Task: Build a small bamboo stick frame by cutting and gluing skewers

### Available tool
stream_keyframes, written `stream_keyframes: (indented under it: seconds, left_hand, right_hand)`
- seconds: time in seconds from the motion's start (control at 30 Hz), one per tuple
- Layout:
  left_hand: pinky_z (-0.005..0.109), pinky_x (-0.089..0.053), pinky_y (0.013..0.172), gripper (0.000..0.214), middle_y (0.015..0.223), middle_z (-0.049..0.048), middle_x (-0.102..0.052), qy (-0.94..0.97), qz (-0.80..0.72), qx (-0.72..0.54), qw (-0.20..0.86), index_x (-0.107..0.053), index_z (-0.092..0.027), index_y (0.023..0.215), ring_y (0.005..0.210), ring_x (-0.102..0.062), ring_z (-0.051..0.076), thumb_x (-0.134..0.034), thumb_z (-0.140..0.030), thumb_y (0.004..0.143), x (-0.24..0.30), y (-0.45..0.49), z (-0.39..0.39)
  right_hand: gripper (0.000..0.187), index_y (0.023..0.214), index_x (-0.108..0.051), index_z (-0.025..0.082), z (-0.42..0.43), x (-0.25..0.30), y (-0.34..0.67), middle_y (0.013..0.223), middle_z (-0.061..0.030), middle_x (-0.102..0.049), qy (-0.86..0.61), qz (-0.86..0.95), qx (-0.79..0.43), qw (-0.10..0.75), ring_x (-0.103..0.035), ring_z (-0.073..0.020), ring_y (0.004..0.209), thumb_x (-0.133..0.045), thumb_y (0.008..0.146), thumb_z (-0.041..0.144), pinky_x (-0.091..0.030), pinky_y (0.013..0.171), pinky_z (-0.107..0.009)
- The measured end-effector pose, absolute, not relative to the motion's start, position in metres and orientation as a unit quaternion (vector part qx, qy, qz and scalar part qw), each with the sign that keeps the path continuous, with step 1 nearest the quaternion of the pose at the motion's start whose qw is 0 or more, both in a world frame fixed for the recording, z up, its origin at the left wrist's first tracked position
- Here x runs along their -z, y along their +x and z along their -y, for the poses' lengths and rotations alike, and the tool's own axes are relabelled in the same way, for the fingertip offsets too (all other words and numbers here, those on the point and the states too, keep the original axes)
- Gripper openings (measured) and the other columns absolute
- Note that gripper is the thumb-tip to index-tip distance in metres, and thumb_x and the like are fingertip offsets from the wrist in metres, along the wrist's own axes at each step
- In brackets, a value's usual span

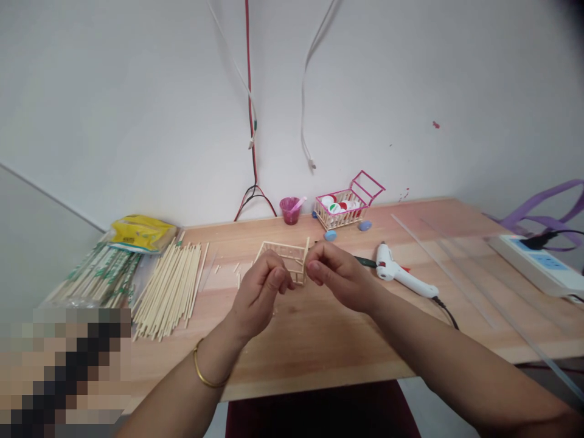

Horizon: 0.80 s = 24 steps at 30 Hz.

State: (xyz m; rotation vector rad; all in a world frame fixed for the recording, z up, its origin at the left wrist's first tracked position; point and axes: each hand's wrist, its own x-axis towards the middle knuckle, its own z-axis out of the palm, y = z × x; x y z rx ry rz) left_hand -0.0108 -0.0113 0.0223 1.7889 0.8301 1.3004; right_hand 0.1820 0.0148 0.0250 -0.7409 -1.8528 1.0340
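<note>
My left hand (263,289) is over the middle of the table, its fingers curled and pinched together. Facing it, a small gap away, my right hand (340,271) has thumb and forefinger pressed together. Whatever either pinch holds is too small or hidden to name. Just behind both hands is a small frame of pale wooden sticks (285,249), partly covered by my left fingers. One of its corner sticks rises beside my right fingertips; I cannot tell whether they touch it. A white glue gun (404,277) lies to the right of my right hand.
Loose wooden sticks (168,292) and packaged chopsticks (95,267) lie at left. Against the wall stand a purple cup (291,212) and a small pink-trimmed stick cart (340,213) with round lids inside. Blue wheel-like pieces (330,235) lie nearby. A power strip (538,261) and clear glue sticks (447,274) are at right.
</note>
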Motion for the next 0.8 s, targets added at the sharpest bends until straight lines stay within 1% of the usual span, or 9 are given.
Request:
stream_keyframes:
  seconds: [0.17, 0.23, 0.33, 0.4, 0.47, 0.53, 0.63, 0.73, 0.8]
  left_hand:
    - [0.028, -0.041, 0.065, 0.04, 0.063, 0.0008, -0.048, 0.734, -0.339, -0.478, 0.343, -0.049, -0.018, 0.062, 0.064, -0.05, 0.014, -0.041, -0.04, 0.094, -0.022, -0.015, 0.011]
    - [0.029, -0.043, 0.067, 0.039, 0.065, 0.0016, -0.052, 0.742, -0.31, -0.491, 0.335, -0.051, -0.018, 0.06, 0.068, -0.054, 0.014, -0.045, -0.036, 0.093, -0.023, -0.017, 0.009]
    - [0.034, -0.044, 0.09, 0.011, 0.101, 0.0071, -0.061, 0.731, -0.333, -0.527, 0.277, -0.064, -0.02, 0.083, 0.1, -0.057, 0.019, -0.062, -0.031, 0.085, -0.023, -0.021, 0.002]
    - [0.041, -0.035, 0.105, 0.043, 0.134, 0.0094, -0.046, 0.707, -0.387, -0.544, 0.232, -0.058, -0.027, 0.116, 0.125, -0.044, 0.024, -0.072, -0.031, 0.075, -0.021, -0.024, -0.004]
    - [0.044, -0.031, 0.109, 0.07, 0.144, 0.0085, -0.035, 0.685, -0.433, -0.541, 0.227, -0.045, -0.032, 0.133, 0.134, -0.034, 0.026, -0.076, -0.033, 0.071, -0.017, -0.028, -0.011]
    - [0.045, -0.031, 0.109, 0.077, 0.146, 0.0077, -0.032, 0.649, -0.483, -0.533, 0.249, -0.041, -0.033, 0.137, 0.136, -0.032, 0.026, -0.077, -0.034, 0.069, -0.013, -0.031, -0.017]
    - [0.045, -0.034, 0.108, 0.069, 0.144, 0.0102, -0.038, 0.536, -0.55, -0.546, 0.335, -0.044, -0.029, 0.135, 0.134, -0.037, 0.027, -0.074, -0.035, 0.073, -0.009, -0.032, -0.024]
    - [0.043, -0.035, 0.107, 0.06, 0.139, 0.0155, -0.046, 0.415, -0.579, -0.558, 0.426, -0.047, -0.02, 0.131, 0.129, -0.044, 0.026, -0.07, -0.031, 0.076, -0.007, -0.029, -0.029]
    - [0.042, -0.035, 0.107, 0.058, 0.135, 0.0172, -0.05, 0.372, -0.578, -0.557, 0.466, -0.05, -0.016, 0.128, 0.125, -0.049, 0.026, -0.071, -0.028, 0.075, -0.005, -0.027, -0.031]
  right_hand:
    - [0.051, 0.054, -0.039, 0.019, -0.018, -0.016, 0.185, 0.049, 0.0046, -0.036, -0.234, 0.711, -0.469, 0.469, -0.034, -0.0087, 0.047, -0.034, 0.098, 0.043, -0.029, 0.049, -0.025]
    - [0.052, 0.051, -0.039, 0.019, -0.02, -0.02, 0.19, 0.047, 0.0048, -0.036, -0.152, 0.705, -0.527, 0.45, -0.035, -0.0084, 0.046, -0.039, 0.097, 0.044, -0.031, 0.05, -0.025]
    - [0.028, 0.07, -0.059, 0.017, -0.02, -0.035, 0.2, 0.065, 0.0, -0.056, -0.034, 0.764, -0.593, 0.252, -0.051, -0.0106, 0.059, -0.069, 0.079, 0.041, -0.041, 0.058, -0.025]
    - [0.037, 0.086, -0.065, 0.016, -0.022, -0.044, 0.207, 0.076, -0.0026, -0.061, -0.002, 0.802, -0.584, 0.127, -0.055, -0.0116, 0.065, -0.081, 0.064, 0.041, -0.043, 0.061, -0.024]
    - [0.034, 0.077, -0.064, 0.016, -0.028, -0.046, 0.213, 0.071, -0.0004, -0.06, -0.081, 0.817, -0.556, 0.13, -0.052, -0.0097, 0.061, -0.08, 0.065, 0.043, -0.04, 0.056, -0.022]
    - [0.034, 0.069, -0.058, 0.017, -0.037, -0.041, 0.217, 0.065, 0.0018, -0.055, -0.242, 0.804, -0.503, 0.204, -0.049, -0.0093, 0.058, -0.075, 0.069, 0.046, -0.037, 0.053, -0.022]
    - [0.041, 0.089, -0.06, 0.018, -0.051, -0.025, 0.218, 0.078, -0.0007, -0.059, -0.458, 0.776, -0.334, 0.275, -0.052, -0.0137, 0.065, -0.076, 0.065, 0.047, -0.04, 0.059, -0.026]
    - [0.066, 0.112, -0.056, 0.019, -0.058, -0.009, 0.212, 0.105, -0.0091, -0.062, -0.513, 0.802, -0.201, 0.23, -0.056, -0.0243, 0.091, -0.08, 0.057, 0.047, -0.042, 0.076, -0.034]
    - [0.075, 0.118, -0.053, 0.019, -0.056, -0.002, 0.204, 0.116, -0.0128, -0.06, -0.513, 0.821, -0.168, 0.185, -0.052, -0.0308, 0.104, -0.08, 0.055, 0.051, -0.04, 0.082, -0.039]
